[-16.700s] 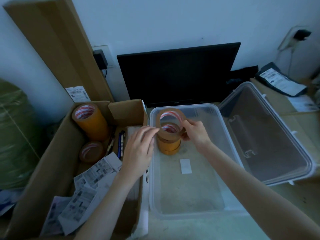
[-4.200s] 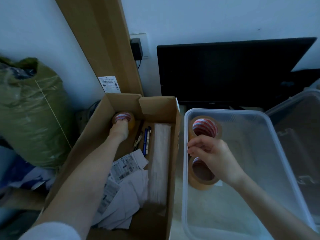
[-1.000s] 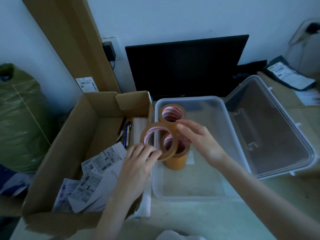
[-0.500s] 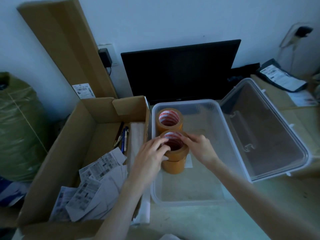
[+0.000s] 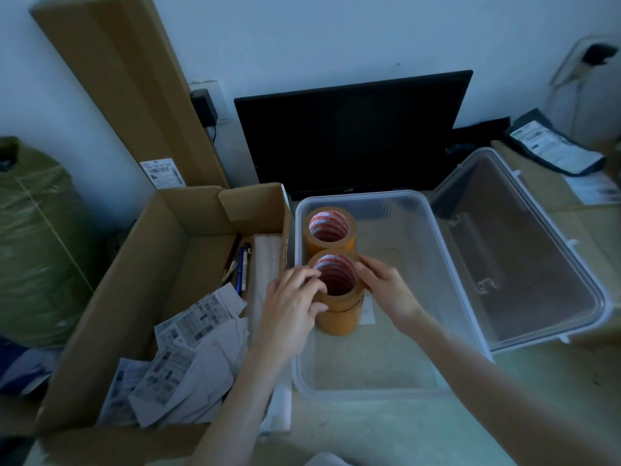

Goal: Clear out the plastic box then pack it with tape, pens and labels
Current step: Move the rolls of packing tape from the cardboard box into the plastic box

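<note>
The surface [image 5: 420,428] carries the work area; a dark monitor [image 5: 349,132] leans against the wall behind it, and a tall flat cardboard carton [image 5: 124,82] stands to the monitor's left. A green sack [image 5: 37,243] sits at the far left.

An open cardboard box [image 5: 141,274] lies on your left side. Just beside it, to the right, sits the clear plastic box [image 5: 423,274] with its top open. Its transparent lid [image 5: 524,260] lies inverted on the right, with one edge against the box.

A pile of printed labels [image 5: 188,354] fills the near half of the cardboard box. Several pens [image 5: 240,264] lie along its right inner side, beside a pale flat bundle [image 5: 265,264].

Two stacks of brown tape rolls stand in the left part of the plastic box. The rear tape stack [image 5: 329,230] stands near the far left corner. The front tape stack [image 5: 339,301] stands just in front of it, close to touching.

Your left hand [image 5: 289,314] has curled fingers around the left side of the front tape stack's top roll. Your right hand [image 5: 386,290] holds the right side of the same roll, fingertips at its rim. Both hands form a closed grip on that top roll.
</note>
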Demonstrator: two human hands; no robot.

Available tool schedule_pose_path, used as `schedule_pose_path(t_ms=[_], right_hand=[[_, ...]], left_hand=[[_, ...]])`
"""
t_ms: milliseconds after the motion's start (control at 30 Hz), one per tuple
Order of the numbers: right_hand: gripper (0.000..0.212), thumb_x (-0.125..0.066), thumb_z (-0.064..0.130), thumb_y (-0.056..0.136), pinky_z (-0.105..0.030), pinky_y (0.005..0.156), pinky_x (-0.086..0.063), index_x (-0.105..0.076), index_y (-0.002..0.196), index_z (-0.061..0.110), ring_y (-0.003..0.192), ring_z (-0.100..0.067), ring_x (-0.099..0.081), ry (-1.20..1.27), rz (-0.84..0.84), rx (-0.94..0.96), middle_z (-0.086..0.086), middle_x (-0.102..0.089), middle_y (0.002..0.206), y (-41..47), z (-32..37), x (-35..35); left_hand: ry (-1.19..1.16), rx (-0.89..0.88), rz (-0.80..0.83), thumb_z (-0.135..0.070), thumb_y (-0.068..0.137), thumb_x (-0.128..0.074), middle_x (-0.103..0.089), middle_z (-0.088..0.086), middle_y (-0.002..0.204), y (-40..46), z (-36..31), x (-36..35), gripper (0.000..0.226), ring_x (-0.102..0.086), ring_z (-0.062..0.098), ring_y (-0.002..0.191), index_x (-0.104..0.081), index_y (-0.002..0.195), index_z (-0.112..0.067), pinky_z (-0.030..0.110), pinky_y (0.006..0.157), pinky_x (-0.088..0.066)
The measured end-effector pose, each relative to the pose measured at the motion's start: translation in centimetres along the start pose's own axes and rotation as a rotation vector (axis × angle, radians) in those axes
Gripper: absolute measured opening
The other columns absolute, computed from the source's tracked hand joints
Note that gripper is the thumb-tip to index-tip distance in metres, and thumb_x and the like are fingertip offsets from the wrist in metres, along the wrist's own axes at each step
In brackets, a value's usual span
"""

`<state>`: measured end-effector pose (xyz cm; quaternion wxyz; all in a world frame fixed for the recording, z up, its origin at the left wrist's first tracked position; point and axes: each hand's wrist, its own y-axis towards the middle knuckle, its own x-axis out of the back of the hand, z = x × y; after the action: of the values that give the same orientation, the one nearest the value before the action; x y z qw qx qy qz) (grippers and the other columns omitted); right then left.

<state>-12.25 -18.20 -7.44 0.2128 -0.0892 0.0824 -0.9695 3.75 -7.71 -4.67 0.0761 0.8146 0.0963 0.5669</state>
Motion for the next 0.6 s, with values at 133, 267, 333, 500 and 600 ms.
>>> schedule_pose_path(t_ms=[133, 267, 333, 500, 600], right_hand=[[0.036, -0.049, 0.028, 0.098, -0.042, 0.107, -0.043, -0.056, 0.132, 0.016, 0.114, -0.015, -0.062, 0.082, 0.061, -0.064, -0.002, -0.068, 0.119, -0.1, 0.3, 0.3], [0.039, -0.046, 0.034, 0.098, -0.041, 0.109, -0.040, -0.056, 0.132, 0.018, 0.117, -0.014, -0.060, 0.087, 0.110, -0.057, 0.001, -0.068, 0.121, -0.4, 0.5, 0.3], [0.041, -0.046, 0.034, 0.098, -0.041, 0.111, -0.038, -0.055, 0.134, 0.017, 0.119, -0.013, -0.058, 0.100, 0.115, -0.058, 0.001, -0.066, 0.123, -0.4, 0.5, 0.2], [0.053, -0.053, 0.047, 0.089, -0.038, 0.110, -0.040, -0.056, 0.132, 0.017, 0.119, -0.012, -0.058, 0.096, 0.084, -0.054, 0.002, -0.066, 0.122, -0.5, 0.7, 0.1], [0.028, -0.049, 0.019, 0.099, -0.011, 0.086, -0.047, -0.061, 0.123, 0.014, 0.098, 0.000, -0.061, 0.065, -0.001, 0.008, 0.008, -0.067, 0.103, -1.1, 1.9, 0.4]], left_hand=[[-0.012, 0.007, 0.016, -0.026, 0.080, -0.071, -0.053, -0.011, 0.121, 0.1, 0.2, 0.0, 0.020, -0.042, 0.010, 0.122, -0.065, 0.099, -0.023, 0.033, 0.097, -0.033], [-0.022, 0.019, 0.017, -0.027, 0.082, -0.070, -0.052, -0.011, 0.122, 0.1, 0.2, -0.1, 0.020, -0.041, 0.009, 0.122, -0.064, 0.100, -0.024, 0.032, 0.097, -0.031], [-0.018, 0.019, 0.016, -0.027, 0.082, -0.069, -0.052, -0.011, 0.122, 0.1, 0.1, 0.0, 0.020, -0.041, 0.009, 0.123, -0.064, 0.101, -0.024, 0.033, 0.098, -0.032], [-0.010, -0.002, 0.023, -0.029, 0.084, -0.068, -0.051, -0.011, 0.124, 0.1, 0.1, 0.1, 0.027, -0.040, 0.008, 0.124, -0.062, 0.109, -0.023, 0.031, 0.100, -0.032], [-0.041, -0.033, 0.059, -0.034, 0.089, -0.062, -0.051, -0.010, 0.129, 0.1, 0.4, 0.5, 0.029, -0.041, 0.009, 0.125, -0.061, 0.115, -0.022, 0.032, 0.102, -0.033]])
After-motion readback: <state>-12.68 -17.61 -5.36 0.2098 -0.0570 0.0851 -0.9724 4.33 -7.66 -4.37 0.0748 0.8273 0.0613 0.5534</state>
